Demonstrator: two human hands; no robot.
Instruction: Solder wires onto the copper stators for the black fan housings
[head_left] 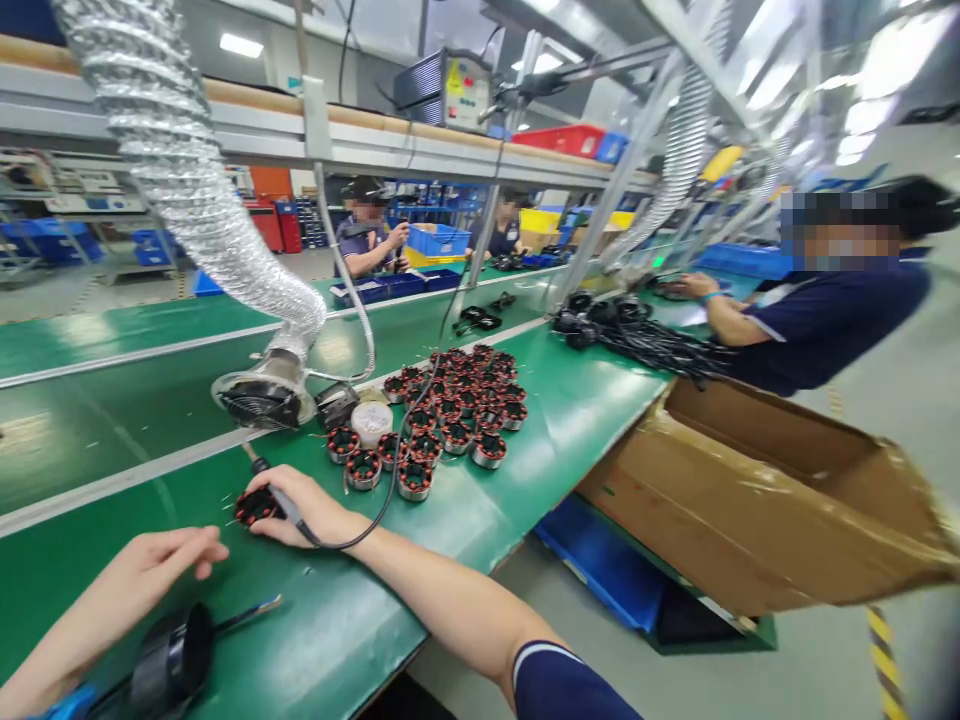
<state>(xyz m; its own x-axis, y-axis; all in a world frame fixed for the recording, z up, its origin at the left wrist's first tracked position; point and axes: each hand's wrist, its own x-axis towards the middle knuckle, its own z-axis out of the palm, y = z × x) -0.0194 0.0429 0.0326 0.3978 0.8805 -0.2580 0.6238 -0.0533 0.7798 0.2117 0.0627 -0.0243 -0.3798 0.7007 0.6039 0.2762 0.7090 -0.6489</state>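
My right hand (311, 505) is closed around a soldering iron (285, 505), whose metal tip points up and away. The same hand's fingers also rest on a motor stator (256, 506) with a black core and orange-red copper windings. Just left of that stator is my left hand (169, 560), its fingers loosely bent and apart, with nothing visible in them. Below my left hand, a black round motor housing (174, 655) lies on the green bench, a cable with bare wire ends coming from it. The iron's black cord (394, 470) runs over my right wrist.
Many similar stators (450, 405) stand grouped mid-bench beside a white round tub (372, 424). A fume extraction hood (262, 395) hangs over the bench. Black cables (630, 335) are heaped farther right, near a co-worker (832, 310). An open cardboard box (750, 500) stands beside the bench edge.
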